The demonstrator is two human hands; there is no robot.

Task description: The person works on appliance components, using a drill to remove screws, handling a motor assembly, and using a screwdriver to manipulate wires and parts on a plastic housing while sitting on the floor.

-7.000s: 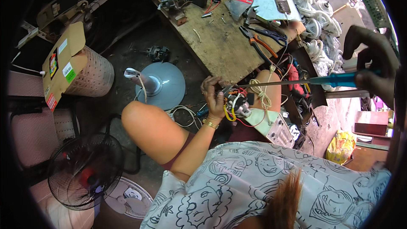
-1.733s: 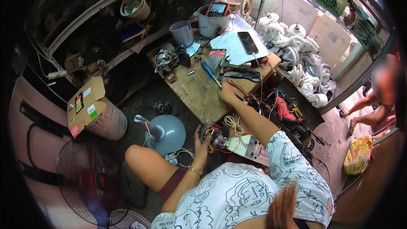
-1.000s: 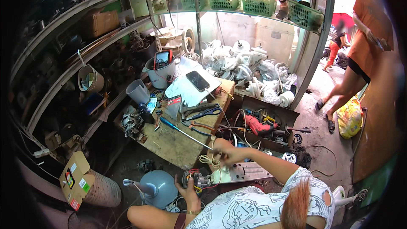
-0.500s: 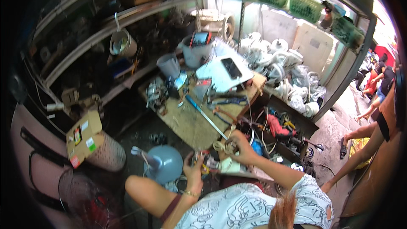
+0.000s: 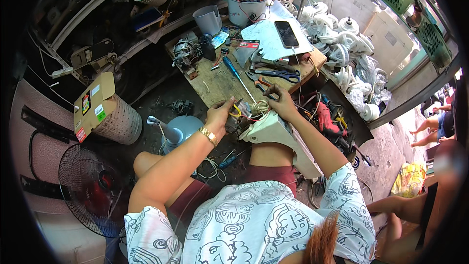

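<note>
My left hand is closed at the side of a small metal part with wires; a loop of yellow wire shows by its fingers. The part looks like a fan motor, but the hand hides some of it. My right hand is closed in a pinch on a bundled cream cord, just right of the wired part. Below both hands a white plastic housing lies tilted over my thigh. A long blue-handled screwdriver rests on the wooden bench, its tip toward the cord.
On the wooden bench lie pliers, a phone on papers and a bare motor. A tray with a red power tool is at right. A blue-grey fan base and a fan cage stand left.
The view has shifted, so the hands and bench show more fully. The white housing now shows plainly over my thigh. Both hands stay at the wired part and cord.
</note>
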